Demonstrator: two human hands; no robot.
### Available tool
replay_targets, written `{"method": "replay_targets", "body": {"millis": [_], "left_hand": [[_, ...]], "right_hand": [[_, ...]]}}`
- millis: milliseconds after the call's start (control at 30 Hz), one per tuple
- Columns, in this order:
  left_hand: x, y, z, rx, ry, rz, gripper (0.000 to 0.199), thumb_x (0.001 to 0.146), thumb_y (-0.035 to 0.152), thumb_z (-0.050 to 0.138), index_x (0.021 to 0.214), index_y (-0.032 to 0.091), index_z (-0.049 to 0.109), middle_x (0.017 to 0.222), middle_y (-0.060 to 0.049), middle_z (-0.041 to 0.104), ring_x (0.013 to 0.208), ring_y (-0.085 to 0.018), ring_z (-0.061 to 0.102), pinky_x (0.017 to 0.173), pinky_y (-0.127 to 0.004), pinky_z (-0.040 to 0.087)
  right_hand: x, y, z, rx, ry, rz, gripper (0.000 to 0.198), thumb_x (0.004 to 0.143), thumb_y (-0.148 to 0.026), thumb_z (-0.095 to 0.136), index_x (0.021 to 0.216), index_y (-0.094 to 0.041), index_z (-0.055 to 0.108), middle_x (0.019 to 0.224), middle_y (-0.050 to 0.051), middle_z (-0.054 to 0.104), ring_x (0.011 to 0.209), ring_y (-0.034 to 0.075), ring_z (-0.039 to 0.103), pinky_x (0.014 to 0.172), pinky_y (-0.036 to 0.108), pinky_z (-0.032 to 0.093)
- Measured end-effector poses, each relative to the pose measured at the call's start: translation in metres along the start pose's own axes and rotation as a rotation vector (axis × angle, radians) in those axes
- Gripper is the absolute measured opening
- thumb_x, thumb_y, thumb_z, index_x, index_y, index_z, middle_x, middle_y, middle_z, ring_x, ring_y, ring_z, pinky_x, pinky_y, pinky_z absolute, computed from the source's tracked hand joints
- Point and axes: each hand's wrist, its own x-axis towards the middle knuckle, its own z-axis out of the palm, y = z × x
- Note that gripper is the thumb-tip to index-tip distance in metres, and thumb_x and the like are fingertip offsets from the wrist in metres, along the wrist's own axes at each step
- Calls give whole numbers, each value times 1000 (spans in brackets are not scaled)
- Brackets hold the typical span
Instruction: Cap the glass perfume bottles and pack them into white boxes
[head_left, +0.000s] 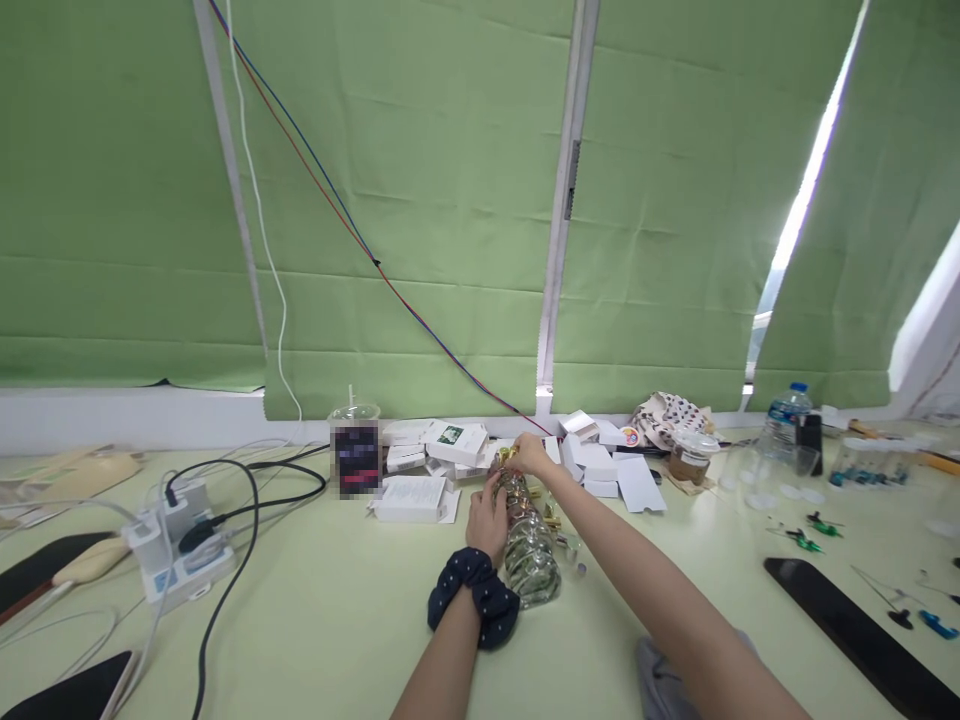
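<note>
A clear, shiny, ribbed object (532, 555), wide at the near end and narrowing away from me, is on the table between my forearms. Its exact kind I cannot make out. At its narrow far end there is a gold-coloured part (505, 456). My left hand (489, 518) is curled against the left side of the ribbed object, a dark dotted scrunchie (472, 598) round its wrist. Bent down over the gold-coloured part, my right hand (531, 456) has its fingers closed on it. Small gold pieces (551, 510) lie just right of the ribbed object.
White boxes (411, 498) are piled beyond my hands, beside a blurred cup (355, 455). A power strip (180, 550) with tangled cables is at left. On the right are an iced drink cup (691, 455), a water bottle (787, 415), small green parts (806, 540) and a long black slab (862, 635).
</note>
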Motion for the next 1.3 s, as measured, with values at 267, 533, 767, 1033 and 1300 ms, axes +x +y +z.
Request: {"method": "replay_targets", "body": {"millis": [267,533,767,1033,1300], "left_hand": [[1,-2,0,8,-4,16,41,93,36,36,131,26,50,111,-11,60,114,-27,53,99,-44,39],[2,-1,0,19,-6,19,42,93,38,35,131,27,49,108,-11,59,108,-27,57,97,-43,40],[2,-1,-1,16,0,7,41,92,39,37,130,30,50,108,-10,58,107,-26,58,98,-43,41],[3,-6,3,-2,48,18,41,90,36,43,128,27,52,121,-11,55,110,-26,58,100,-43,41],[24,-18,9,-75,81,71,41,89,29,42,126,18,53,131,-11,55,128,-24,45,110,-39,31]], "right_hand": [[8,5,-1,111,5,-9,16,64,-17,68,78,-12,66,75,4,69,63,12,62,47,15,41],[-5,41,-5,62,-208,95,14,57,-1,67,65,-12,62,60,6,67,53,16,64,46,19,48],[-16,58,12,-23,-319,139,13,61,-1,63,70,-10,65,69,12,70,58,21,68,49,24,52],[-12,46,11,-101,-177,78,23,69,-9,67,92,-8,68,99,22,70,89,31,69,69,32,54],[11,-3,5,-96,-48,-141,35,82,-32,61,112,-15,63,112,11,68,105,21,63,82,23,49]]}}
